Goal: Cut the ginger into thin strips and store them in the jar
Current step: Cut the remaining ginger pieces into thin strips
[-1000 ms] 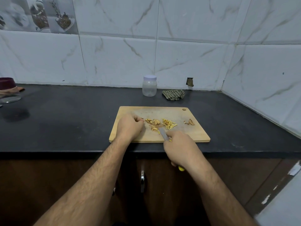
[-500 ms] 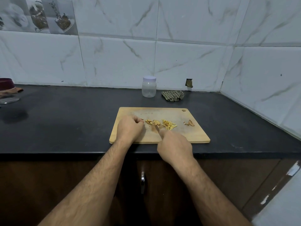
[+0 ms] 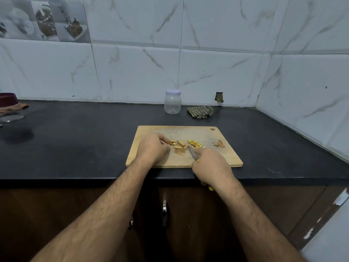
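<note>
A small pile of ginger strips (image 3: 195, 144) lay cut; several ginger slices (image 3: 178, 144) remained. The right hand (image 3: 212, 167) gripped the knife (image 3: 193, 153), the left hand (image 3: 154, 148) curled, seemingly steadying slices. The lidded jar (image 3: 172, 101) stood empty.

A crumpled checked cloth (image 3: 200, 111) lies on the black countertop (image 3: 75, 140) at about one o'clock near the back wall — a maroon bowl (image 3: 7, 100) sits at the far nine o'clock edge, above brown cabinet doors (image 3: 188, 214).
</note>
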A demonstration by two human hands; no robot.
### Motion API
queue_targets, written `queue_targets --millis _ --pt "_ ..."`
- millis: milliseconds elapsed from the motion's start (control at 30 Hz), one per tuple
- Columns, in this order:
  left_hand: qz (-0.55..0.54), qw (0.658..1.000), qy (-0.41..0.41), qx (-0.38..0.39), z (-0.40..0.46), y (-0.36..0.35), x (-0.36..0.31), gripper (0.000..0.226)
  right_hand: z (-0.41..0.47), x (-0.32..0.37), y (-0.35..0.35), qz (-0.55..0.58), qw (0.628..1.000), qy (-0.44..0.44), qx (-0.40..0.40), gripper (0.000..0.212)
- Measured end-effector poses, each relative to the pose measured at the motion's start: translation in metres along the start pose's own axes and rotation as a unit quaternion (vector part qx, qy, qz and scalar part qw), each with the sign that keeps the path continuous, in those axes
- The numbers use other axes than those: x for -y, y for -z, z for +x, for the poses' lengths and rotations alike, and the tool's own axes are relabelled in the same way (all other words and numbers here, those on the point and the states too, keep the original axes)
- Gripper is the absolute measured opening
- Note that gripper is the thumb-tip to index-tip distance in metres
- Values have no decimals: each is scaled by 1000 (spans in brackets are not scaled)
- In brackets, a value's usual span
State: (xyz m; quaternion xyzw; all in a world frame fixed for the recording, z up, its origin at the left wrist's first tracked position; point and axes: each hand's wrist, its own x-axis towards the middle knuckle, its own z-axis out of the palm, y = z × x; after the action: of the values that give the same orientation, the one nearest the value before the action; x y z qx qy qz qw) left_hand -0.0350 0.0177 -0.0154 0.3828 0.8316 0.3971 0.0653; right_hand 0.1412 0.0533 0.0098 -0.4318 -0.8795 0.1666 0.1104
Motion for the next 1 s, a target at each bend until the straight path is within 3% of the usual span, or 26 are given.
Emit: queue_targets --millis 133,300,533,1000 --pt "67 996 -50 27 8 -7 -8 12 5 -1 2 20 1000 -5 -7 59" --pt "103 986 -111 65 18 -12 -17 27 7 -3 -3 46 999 7 -1 39" --pt "156 969 -155 116 28 -15 -20 29 14 -8 -2 36 999 -13 10 46" --pt "178 968 -170 50 42 -19 -16 23 15 -4 -2 43 999 -4 -9 45"
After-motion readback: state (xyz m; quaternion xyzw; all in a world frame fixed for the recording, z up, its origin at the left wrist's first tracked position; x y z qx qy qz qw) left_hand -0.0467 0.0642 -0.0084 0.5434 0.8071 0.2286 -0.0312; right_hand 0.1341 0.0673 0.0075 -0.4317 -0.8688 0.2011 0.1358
